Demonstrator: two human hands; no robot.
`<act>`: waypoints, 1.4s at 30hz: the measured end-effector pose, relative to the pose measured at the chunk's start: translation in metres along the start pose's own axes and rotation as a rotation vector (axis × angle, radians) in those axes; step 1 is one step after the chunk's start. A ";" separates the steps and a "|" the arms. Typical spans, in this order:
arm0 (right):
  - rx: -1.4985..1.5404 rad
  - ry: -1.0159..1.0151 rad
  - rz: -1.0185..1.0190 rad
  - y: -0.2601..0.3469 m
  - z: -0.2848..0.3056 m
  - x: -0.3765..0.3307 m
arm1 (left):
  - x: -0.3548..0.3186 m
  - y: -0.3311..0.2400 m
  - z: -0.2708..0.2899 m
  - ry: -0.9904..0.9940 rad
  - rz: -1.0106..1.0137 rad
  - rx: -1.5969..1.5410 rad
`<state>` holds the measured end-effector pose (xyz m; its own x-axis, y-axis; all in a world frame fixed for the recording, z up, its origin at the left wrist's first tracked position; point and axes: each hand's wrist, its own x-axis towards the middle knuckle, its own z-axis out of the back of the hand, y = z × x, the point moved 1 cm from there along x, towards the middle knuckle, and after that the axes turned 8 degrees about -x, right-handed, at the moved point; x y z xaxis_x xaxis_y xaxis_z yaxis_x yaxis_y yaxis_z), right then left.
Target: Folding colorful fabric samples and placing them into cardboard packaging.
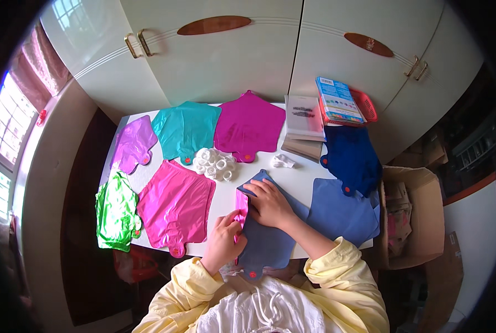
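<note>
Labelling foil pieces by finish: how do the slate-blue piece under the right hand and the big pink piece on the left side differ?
Finish: the slate-blue piece looks dull and fairly smooth; the pink piece is shiny and crinkled.
Contact: the right hand lies on the slate-blue piece; neither hand is on the pink piece.
Shared: both have a rounded tab at the end nearest the person.

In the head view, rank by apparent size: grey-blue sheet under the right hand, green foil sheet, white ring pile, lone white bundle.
1. Grey-blue sheet, partly under the right hand
2. Green foil sheet
3. White ring pile
4. Lone white bundle
</note>
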<state>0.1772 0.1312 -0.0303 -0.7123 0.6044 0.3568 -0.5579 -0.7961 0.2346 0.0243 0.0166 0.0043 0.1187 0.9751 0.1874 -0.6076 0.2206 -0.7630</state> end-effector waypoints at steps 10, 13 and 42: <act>0.285 -0.134 -0.069 -0.016 -0.017 -0.005 | 0.004 -0.005 -0.024 0.016 -0.061 -0.063; 0.383 -0.195 -0.090 -0.017 -0.010 -0.005 | 0.003 0.001 -0.030 0.000 -0.102 -0.024; 0.214 -0.236 -0.156 -0.015 -0.013 -0.006 | 0.022 0.035 0.003 0.190 -0.264 0.459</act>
<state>0.1843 0.1405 -0.0478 -0.4935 0.7152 0.4949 -0.5325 -0.6984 0.4782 0.0031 0.0452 -0.0162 0.4268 0.8845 0.1884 -0.8126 0.4665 -0.3495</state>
